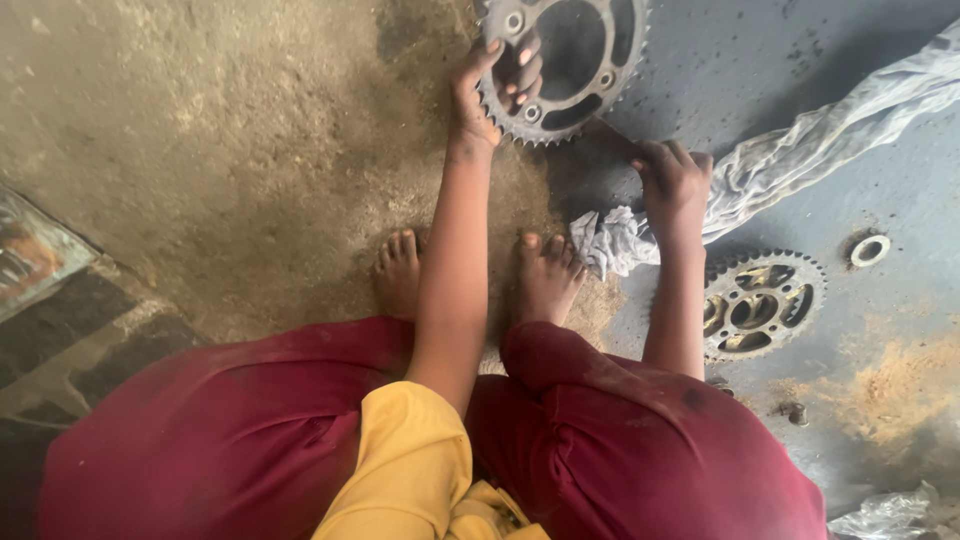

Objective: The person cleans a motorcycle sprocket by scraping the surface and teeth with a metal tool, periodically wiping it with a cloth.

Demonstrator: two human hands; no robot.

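Two bare feet, left hand gripping one of two sprockets, right hand clutching one rag

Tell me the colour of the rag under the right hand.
Dirty grey-white rag, gripped by the right hand; head view.

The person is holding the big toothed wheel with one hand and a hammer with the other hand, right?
Not a hammer. In the head view, the right hand holds a grey rag. The left hand does hold the big toothed wheel, fingers through its opening.
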